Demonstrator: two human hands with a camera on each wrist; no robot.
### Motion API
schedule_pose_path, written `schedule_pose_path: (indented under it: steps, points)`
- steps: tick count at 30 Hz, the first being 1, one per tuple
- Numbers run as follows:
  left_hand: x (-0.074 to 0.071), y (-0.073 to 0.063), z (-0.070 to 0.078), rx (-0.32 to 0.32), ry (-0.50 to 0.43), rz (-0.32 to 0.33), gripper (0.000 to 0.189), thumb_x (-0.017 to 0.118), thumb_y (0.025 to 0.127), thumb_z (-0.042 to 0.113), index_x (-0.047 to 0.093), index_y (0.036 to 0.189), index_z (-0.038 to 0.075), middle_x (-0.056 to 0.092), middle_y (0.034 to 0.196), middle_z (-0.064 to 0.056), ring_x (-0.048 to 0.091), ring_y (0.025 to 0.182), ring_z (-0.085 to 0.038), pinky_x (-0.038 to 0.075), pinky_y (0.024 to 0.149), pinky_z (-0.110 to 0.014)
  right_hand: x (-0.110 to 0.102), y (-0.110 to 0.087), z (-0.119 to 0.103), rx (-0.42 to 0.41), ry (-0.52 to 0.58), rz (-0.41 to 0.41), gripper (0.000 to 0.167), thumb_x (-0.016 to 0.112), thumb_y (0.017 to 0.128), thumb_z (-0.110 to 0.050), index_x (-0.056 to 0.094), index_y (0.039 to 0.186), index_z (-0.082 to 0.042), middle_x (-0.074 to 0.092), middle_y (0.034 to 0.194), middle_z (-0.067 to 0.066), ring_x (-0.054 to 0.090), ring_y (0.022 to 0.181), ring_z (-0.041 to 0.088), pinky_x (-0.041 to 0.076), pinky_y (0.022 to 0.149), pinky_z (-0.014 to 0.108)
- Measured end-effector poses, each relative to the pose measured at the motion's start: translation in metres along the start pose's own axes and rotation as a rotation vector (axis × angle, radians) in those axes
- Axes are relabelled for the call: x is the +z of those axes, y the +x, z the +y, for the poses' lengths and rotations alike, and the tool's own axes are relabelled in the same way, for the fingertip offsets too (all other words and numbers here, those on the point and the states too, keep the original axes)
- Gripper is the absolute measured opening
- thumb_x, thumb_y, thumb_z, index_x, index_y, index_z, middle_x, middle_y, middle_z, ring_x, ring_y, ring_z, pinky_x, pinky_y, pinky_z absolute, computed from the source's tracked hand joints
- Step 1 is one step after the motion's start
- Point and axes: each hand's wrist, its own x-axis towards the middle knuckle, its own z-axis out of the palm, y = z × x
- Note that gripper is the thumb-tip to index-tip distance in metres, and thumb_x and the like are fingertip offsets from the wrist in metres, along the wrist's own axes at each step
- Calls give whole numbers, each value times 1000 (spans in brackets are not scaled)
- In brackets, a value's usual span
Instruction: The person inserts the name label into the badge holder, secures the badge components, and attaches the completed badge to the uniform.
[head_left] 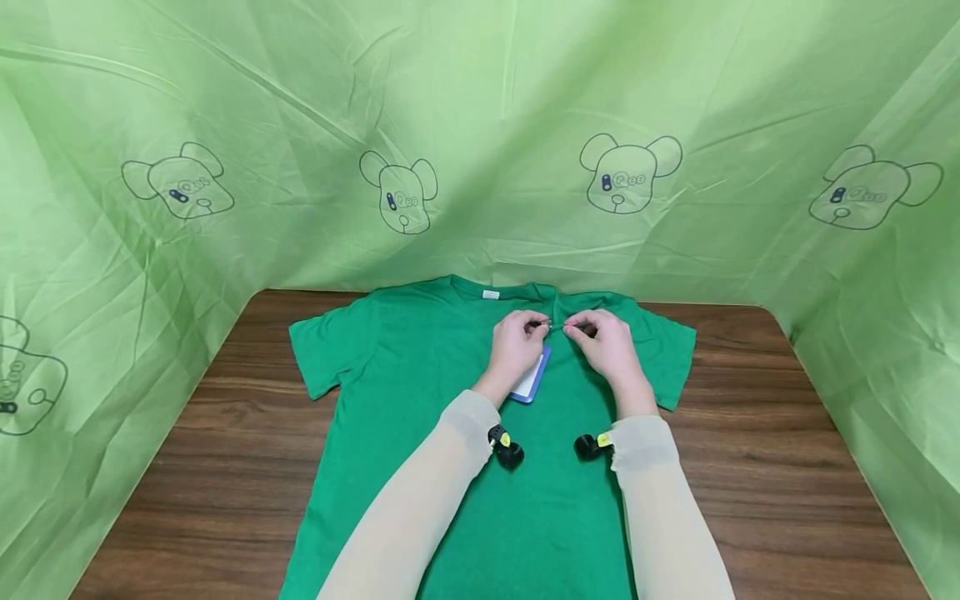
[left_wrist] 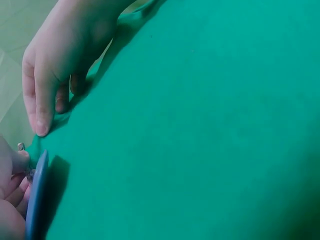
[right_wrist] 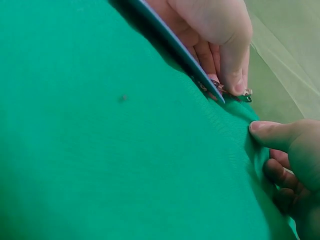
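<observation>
A green T-shirt [head_left: 420, 375] lies spread out, its neckline at the far side. My left hand [head_left: 516, 343] pinches a small metal clip [right_wrist: 247, 93] at the end of a blue-edged badge holder [head_left: 534, 382] with a white face. The badge hangs below those fingers, over the chest of the shirt; in the left wrist view it shows edge-on. Just to the right, my right hand [head_left: 606, 343] pinches a raised fold of shirt fabric between thumb and fingers. The clip is close to this fold; whether it grips the cloth, I cannot tell.
Beneath the shirt is a dark wood-grain table [head_left: 750, 417]. Green cloth [head_left: 510, 108] printed with bear heads hangs behind the table and along both sides. A white label [head_left: 491, 295] shows inside the collar. Small black cameras [head_left: 510, 453] are strapped to both wrists.
</observation>
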Motion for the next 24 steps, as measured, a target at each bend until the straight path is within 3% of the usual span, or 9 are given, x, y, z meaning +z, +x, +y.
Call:
schedule_pose_path:
  steps: [6,11,18,24]
  points:
    - [-1,-1,-1,-14,-58,53,14,75,106,16,84,116,12,77,114,-3,70,91,-12,56,79,-24,0,0,1,7,1,-10,14,76,106,-21,81,113,-9,73,113,15,66,98,32,53,91,53]
    - [0,-2,-2,21,-61,10,14,76,105,14,83,117,12,75,118,-2,70,93,-11,57,81,-22,0,0,1,2,6,-13,14,76,106,-21,81,113,-9,72,113,15,66,97,32,53,90,53]
    - [2,-1,-4,60,2,-52,16,73,107,14,83,119,13,75,119,-2,67,93,-13,54,82,-25,1,0,3,0,14,-18,14,76,107,-21,81,114,-9,72,114,15,66,99,33,54,90,53]
    - [1,-1,-4,87,10,-72,16,71,108,14,83,119,13,75,117,-2,67,95,-14,55,84,-25,1,2,3,-1,16,-14,14,75,107,-20,81,113,-10,72,114,15,66,100,33,53,93,53]
